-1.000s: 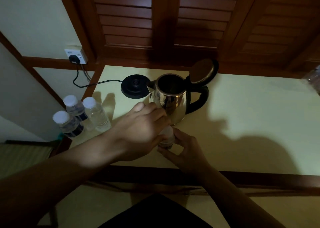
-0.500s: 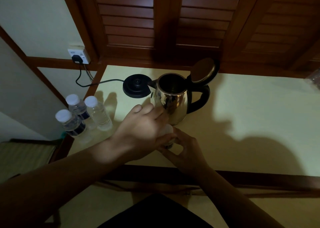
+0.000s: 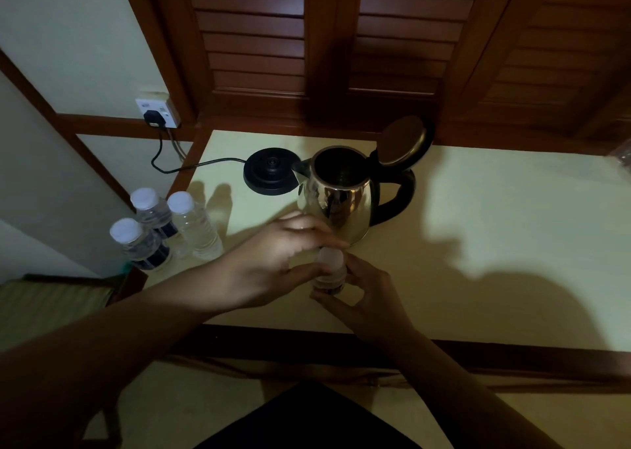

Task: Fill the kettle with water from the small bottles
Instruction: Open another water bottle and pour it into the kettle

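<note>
Left hand (image 3: 273,264) is curled over the white cap (image 3: 330,259) of a small bottle (image 3: 328,278), the cap pinched between thumb and fingers. Right hand (image 3: 367,295) is wrapped around the lower body of the same bottle, fingers curled on it from the right. The bottle is held upright at the near edge of the pale surface (image 3: 495,243), just in front of the kettle (image 3: 338,202). The kettle is a shiny metal one with a black handle to the right; its lid (image 3: 404,141) is flipped up and the mouth is open. It is set directly on the surface, off its black base (image 3: 269,175), which lies just beside it on the left. A cord (image 3: 177,170) is run from the base to a plug in the wall socket (image 3: 157,113). Three more capped bottles (image 3: 160,230) are grouped at the left edge of the surface, well apart from the kettle. Water level inside the kettle cannot be told.
</note>
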A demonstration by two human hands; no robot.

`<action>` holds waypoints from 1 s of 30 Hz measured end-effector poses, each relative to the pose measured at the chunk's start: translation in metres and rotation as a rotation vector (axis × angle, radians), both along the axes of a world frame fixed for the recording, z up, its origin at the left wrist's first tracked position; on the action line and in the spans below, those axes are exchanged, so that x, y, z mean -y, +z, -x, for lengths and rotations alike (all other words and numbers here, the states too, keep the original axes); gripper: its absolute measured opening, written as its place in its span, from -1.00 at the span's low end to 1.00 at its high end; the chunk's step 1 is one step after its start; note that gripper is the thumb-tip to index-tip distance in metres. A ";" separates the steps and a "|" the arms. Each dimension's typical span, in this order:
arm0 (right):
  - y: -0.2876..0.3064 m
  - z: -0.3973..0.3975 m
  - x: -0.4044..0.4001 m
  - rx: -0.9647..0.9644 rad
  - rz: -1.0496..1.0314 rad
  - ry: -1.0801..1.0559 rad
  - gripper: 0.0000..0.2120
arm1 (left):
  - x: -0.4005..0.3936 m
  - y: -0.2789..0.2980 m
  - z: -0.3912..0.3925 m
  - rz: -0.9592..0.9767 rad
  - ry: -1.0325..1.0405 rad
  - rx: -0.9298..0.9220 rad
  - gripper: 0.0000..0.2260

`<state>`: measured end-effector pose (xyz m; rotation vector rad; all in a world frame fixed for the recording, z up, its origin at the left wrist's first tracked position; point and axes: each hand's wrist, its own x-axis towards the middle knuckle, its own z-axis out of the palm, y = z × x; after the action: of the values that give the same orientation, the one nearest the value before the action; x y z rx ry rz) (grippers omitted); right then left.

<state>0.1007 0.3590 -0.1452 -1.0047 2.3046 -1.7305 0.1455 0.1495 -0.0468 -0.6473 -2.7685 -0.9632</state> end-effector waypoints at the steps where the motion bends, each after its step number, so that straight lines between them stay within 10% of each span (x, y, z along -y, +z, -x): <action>1: 0.000 0.000 0.000 -0.004 0.006 0.000 -0.55 | 0.000 -0.001 0.000 0.021 -0.001 -0.013 -0.66; 12: -0.008 0.002 -0.002 -0.045 -0.033 -0.016 -0.57 | -0.019 -0.004 0.001 0.190 0.277 0.009 -0.53; 20: -0.003 0.002 -0.001 0.025 -0.030 -0.016 -0.51 | -0.004 0.008 -0.009 -0.209 0.022 0.181 -0.48; 30: -0.007 0.003 -0.001 0.018 -0.054 -0.035 -0.42 | -0.004 -0.011 -0.010 -0.345 0.225 0.025 -0.73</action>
<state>0.0979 0.3595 -0.1523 -0.9415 2.3577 -1.6729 0.1553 0.1538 -0.0579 -0.2675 -2.5301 -1.3541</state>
